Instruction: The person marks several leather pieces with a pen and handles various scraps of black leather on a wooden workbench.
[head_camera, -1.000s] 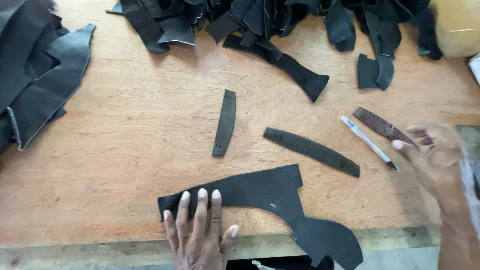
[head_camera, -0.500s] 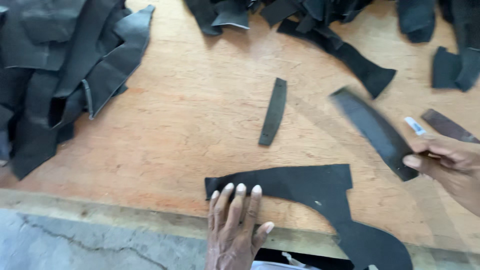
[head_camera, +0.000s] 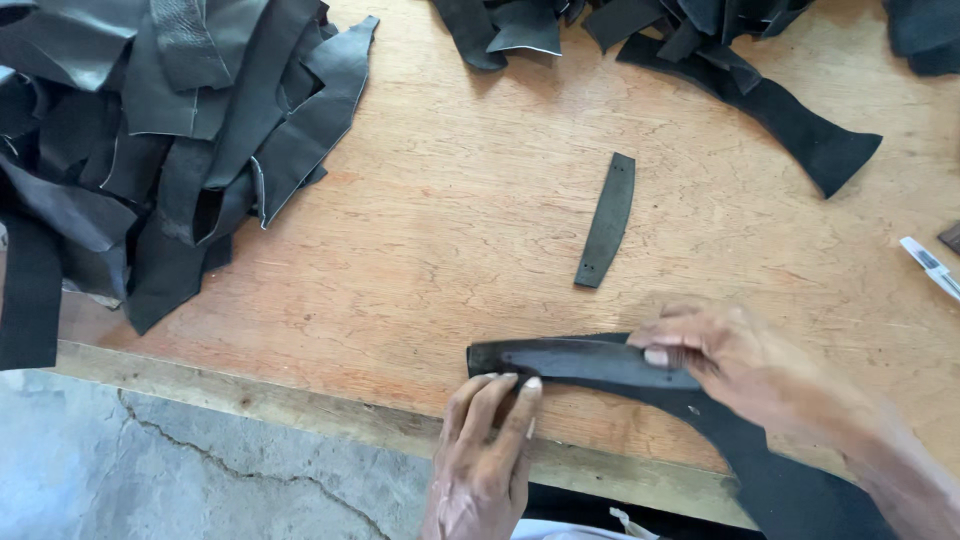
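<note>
Two hands were down on the work: my right hand (head_camera: 745, 365), which had been off by the pen (head_camera: 930, 266) a second before, had carried the curved template (head_camera: 580, 358) over and pinched it flat on the big black leather piece (head_camera: 770, 455) at the table (head_camera: 480, 220) edge. My left hand (head_camera: 490, 440), fingers outstretched and holding nothing, pressed the template's near end, so the pattern was now seated on the leather.

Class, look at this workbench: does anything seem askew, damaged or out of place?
Nothing looks damaged. The left scrap pile spills over the bench edge, and the big leather piece under the hands overhangs the near edge.
</note>
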